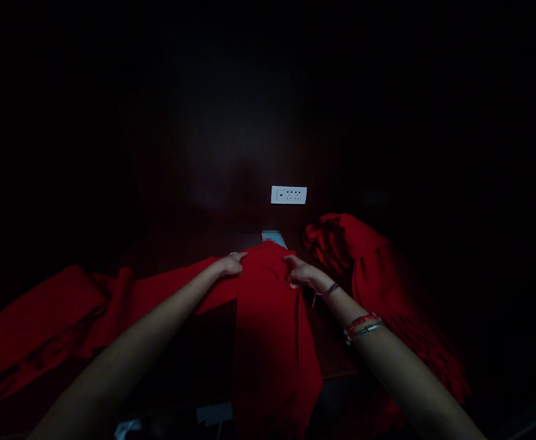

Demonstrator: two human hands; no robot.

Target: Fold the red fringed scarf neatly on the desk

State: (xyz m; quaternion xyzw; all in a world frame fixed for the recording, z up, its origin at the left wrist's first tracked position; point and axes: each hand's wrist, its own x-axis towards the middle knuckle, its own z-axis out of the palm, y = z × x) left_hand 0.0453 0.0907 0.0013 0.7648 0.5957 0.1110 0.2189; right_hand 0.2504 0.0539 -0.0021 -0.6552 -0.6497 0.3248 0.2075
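A long red cloth [270, 324], perhaps a scarf or shawl, lies across a dark surface and hangs down over its front edge toward me. My left hand [232, 264] is closed at the cloth's upper left fold, thumb pointing inward. At the opposite upper edge, my right hand [301, 273] has its fingers curled on the cloth, with bracelets on the wrist and forearm. Another stretch of red fabric [171, 290] runs off to the left beneath my left arm; I cannot tell if it is the same piece.
A fringed red shawl [378, 269] lies bunched at the right. Behind the cloth lies a small light-blue flat item [273, 237], partly covered. A white socket panel [289, 195] is on the dark back wall. Folded red cloth [43, 305] spreads at left. Pale objects [215, 414] show below the edge.
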